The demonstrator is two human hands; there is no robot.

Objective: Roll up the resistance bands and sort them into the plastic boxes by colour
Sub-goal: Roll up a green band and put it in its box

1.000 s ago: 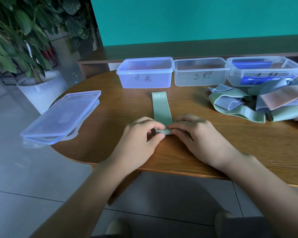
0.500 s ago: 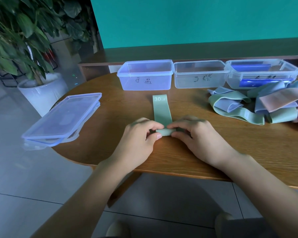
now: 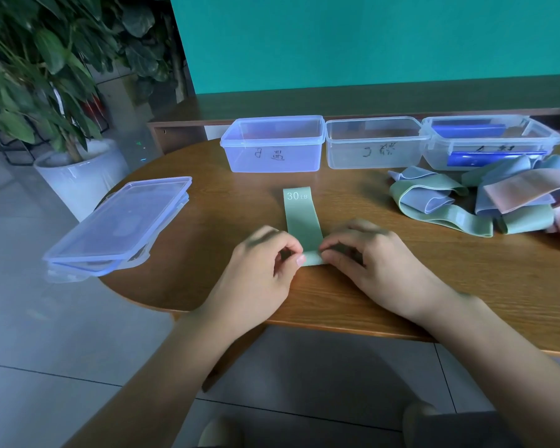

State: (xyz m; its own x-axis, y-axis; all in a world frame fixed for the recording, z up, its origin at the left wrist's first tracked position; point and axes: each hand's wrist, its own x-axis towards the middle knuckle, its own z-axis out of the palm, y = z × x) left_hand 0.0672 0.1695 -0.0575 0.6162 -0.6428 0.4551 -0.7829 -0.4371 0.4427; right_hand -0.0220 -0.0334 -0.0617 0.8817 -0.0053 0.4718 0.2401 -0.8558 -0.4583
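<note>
A green resistance band (image 3: 301,218) marked "30 LB" lies flat on the wooden table (image 3: 466,279), its near end curled into a small roll. My left hand (image 3: 262,270) pinches the roll's left end and my right hand (image 3: 369,263) pinches its right end. Three clear plastic boxes stand in a row at the back: the left box (image 3: 272,145), the middle box (image 3: 374,143), and the right box (image 3: 488,142), which holds blue bands. A loose pile of bands (image 3: 485,198) in green, blue and pink lies at the right.
Stacked clear lids (image 3: 117,227) hang over the table's left edge. A potted plant in a white pot (image 3: 78,176) stands on the floor at the left. A low wooden ledge (image 3: 337,108) runs behind the boxes under a teal wall.
The roll at the band's near end has grown slightly and moved a little away from me. Both hands stay pinched on its ends.
</note>
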